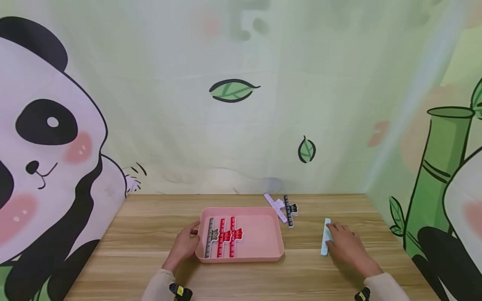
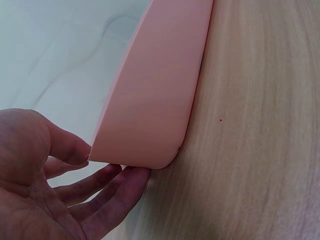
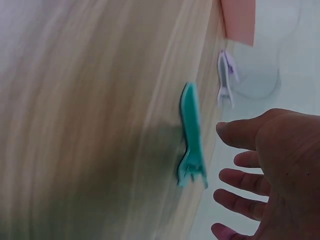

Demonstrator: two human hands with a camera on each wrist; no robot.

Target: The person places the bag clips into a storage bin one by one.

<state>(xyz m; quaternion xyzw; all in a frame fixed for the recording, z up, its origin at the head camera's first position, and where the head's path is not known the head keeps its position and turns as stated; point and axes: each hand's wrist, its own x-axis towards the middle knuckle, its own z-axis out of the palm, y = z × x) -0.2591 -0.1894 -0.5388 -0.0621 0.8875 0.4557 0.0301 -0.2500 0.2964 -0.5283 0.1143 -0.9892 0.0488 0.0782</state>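
A pink tray [image 1: 260,238] stands on the table, with a grey ruler clip [image 1: 208,238] and two red ruler clips [image 1: 221,238] lying side by side in its left half. Fingers of my left hand [image 1: 185,242] touch the tray's outer left end, the thumb at its rim in the left wrist view. To the right of the tray lies a light blue ruler clip [image 1: 325,238], teal in the right wrist view [image 3: 192,130]. My right hand [image 1: 346,244] is over this clip's right side. Its fingers are spread apart, with nothing gripped between them.
Behind the tray's right corner lie a lilac ruler clip [image 1: 276,207] and a black ruler clip [image 1: 289,211], close together. The wooden table [image 1: 301,276] ends at a printed backdrop [image 1: 180,138] with a panda and bamboo.
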